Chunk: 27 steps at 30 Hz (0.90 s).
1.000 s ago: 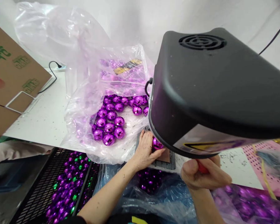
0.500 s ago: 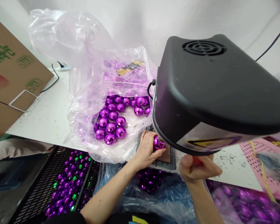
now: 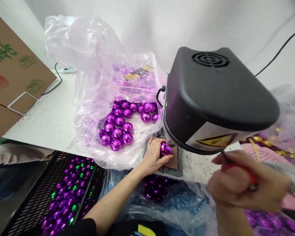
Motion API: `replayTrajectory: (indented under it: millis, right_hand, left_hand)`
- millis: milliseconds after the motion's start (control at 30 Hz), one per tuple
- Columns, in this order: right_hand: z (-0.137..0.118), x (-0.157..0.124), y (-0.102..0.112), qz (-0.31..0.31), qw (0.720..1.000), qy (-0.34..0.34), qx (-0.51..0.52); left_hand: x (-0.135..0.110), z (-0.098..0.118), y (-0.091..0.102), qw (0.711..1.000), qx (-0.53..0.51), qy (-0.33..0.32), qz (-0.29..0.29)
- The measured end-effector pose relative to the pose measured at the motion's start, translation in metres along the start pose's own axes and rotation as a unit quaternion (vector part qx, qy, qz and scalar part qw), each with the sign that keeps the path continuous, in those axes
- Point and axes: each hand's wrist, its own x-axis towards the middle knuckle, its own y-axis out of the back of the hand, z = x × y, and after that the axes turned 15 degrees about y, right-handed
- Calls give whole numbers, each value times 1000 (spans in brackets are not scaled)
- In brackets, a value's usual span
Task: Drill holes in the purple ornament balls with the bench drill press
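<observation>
My left hand [image 3: 155,155] is closed round a shiny purple faceted bauble [image 3: 166,148], fingers and thumb on its sides. The bauble sits over a brown pad [image 3: 171,163] on a dark base, under the front edge of a black machine housing [image 3: 218,88]. My right hand [image 3: 248,183], smeared by motion, grips a red lever handle [image 3: 252,178] at the right of the housing. Where the lever joins the machine is hidden. More purple baubles [image 3: 117,133] lie to the left, in the mouth of a clear plastic bag [image 3: 88,108].
A cardboard box [image 3: 17,75] stands at the left on the white table [image 3: 46,121]. Below it, a black crate [image 3: 36,186] holds small purple and green baubles. A pink perforated basket [image 3: 254,152] is at the right. Plastic covers my lap, with dark purple baubles in it.
My right hand has swung out to the right and toward me with the red handle. My left hand and its bauble stay nearly in place. The view has shifted slightly.
</observation>
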Motion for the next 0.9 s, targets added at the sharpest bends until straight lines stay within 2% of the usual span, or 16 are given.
replayTrajectory:
  millis: [67,100,200,300,333,367,467,533,600,700,900]
  right_hand:
    - [1,39,-2,74,994,-5,-82]
    - [4,57,-6,76,991,-18,-105]
    - [19,95,-21,26,996,-60,-57]
    - [32,102,-30,41,996,-79,-21]
    - [34,100,-31,48,995,-82,-20]
    - [36,98,-31,51,995,-82,-21]
    - [37,93,-30,58,994,-81,-34]
    - [38,93,-30,60,995,-78,-33]
    - [39,94,-30,56,995,-77,-41]
    - [41,96,-30,42,994,-77,-69]
    - [28,104,-29,39,992,-105,-56]
  left_hand:
    - [0,3,1,1000,3,-6,13]
    - [-2,5,3,1000,0,-8,21]
    - [-12,10,10,999,-30,-5,37]
    - [-27,12,22,984,-158,70,39]
    - [-31,12,28,965,-236,109,32]
    - [-35,12,33,934,-326,149,18]
    - [-43,13,50,792,-560,232,-65]
    - [-45,14,59,711,-643,260,-112]
    - [-46,17,63,665,-683,274,-130]
    - [-48,20,63,645,-698,277,-142]
    - [-55,24,56,670,-682,259,-138]
